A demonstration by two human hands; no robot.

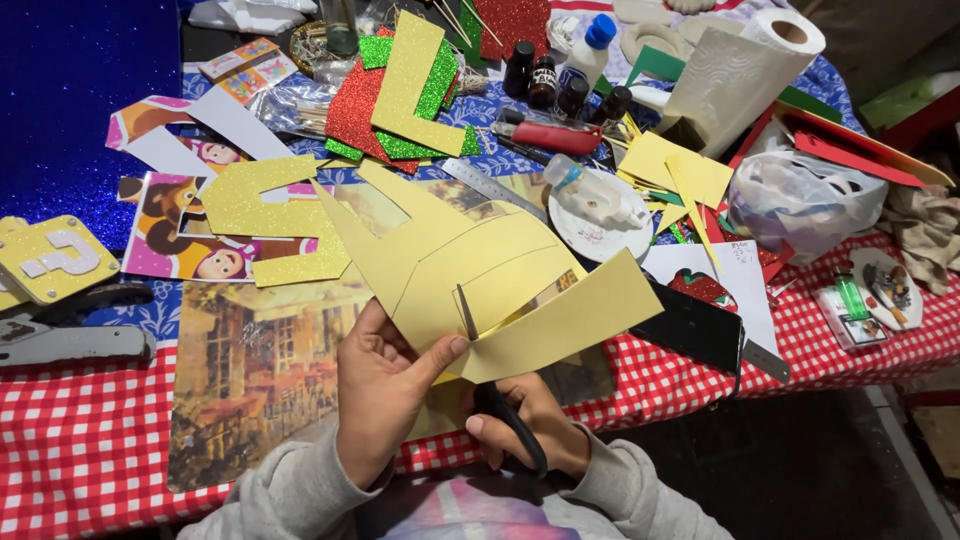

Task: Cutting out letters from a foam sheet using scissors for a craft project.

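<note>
Fingers of the left hand (378, 385) are pinching the near edge of a yellow foam sheet (470, 275), thumb pressing on top, while the right hand (530, 425) is gripping the black handles of scissors (495, 385), whose blades are biting into the sheet along a pencilled curve. The sheet is hovering just above a printed street-scene picture (250, 370) lying on the red-checked desk (80, 430). Beyond the sheet, a gold glitter cutout (265, 215) is resting beside cartoon prints (175, 245); farther back, red and green glitter foam (390, 100), a paper towel roll (745, 70) and a glue bottle (595, 190) on a plate are crowding the desk.
</note>
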